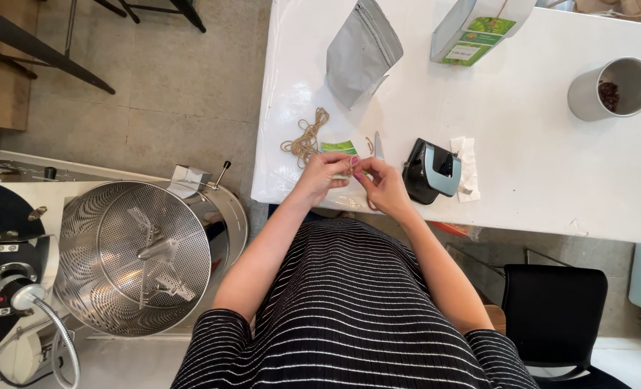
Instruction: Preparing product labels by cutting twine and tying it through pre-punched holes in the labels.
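Green paper tag [340,148] was pinched at the near edge of the white table [536,144] between the left hand [325,173] and right hand [382,180], beside a twine coil [305,138] and a hole punch [431,170].

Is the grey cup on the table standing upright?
No, the grey cup lies on its side on the white table, its opening showing.

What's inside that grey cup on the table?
The grey cup lies tilted, its mouth toward the camera. A small clump of dark reddish-brown bits sits inside. Its wall hides whatever lies deeper.
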